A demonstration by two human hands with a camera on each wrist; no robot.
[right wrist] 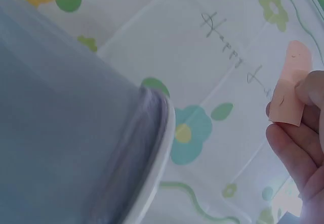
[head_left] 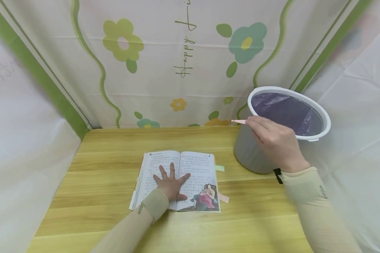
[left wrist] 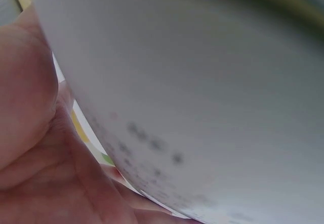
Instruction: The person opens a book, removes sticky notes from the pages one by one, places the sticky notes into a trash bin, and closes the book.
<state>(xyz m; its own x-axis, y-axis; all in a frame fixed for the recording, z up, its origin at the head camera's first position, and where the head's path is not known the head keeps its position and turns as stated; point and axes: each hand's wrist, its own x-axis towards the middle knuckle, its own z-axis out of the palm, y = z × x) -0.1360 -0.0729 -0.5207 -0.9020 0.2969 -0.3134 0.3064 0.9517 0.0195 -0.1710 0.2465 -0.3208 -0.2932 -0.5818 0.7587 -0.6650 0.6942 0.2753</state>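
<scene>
An open book (head_left: 196,165) with printed text and a colour picture lies on the wooden table. My left hand (head_left: 170,186) rests across its middle with fingers spread; in the left wrist view a blurred page (left wrist: 202,82) curves beside the palm. A green sticky tab (head_left: 220,168) and a pink one (head_left: 223,198) stick out from the book's right edge. My right hand (head_left: 277,142) is raised in front of the grey bin's rim, pinching a pale pink sticky note strip (right wrist: 290,105) between thumb and fingers. The strip appears slightly bent.
The grey trash bin (head_left: 251,151) stands at the table's back right, with a white rim (head_left: 326,123) and a dark liner (head_left: 288,109) inside. A white flowered curtain (head_left: 202,80) hangs behind the wooden table (head_left: 104,165), with more white cloth at both sides.
</scene>
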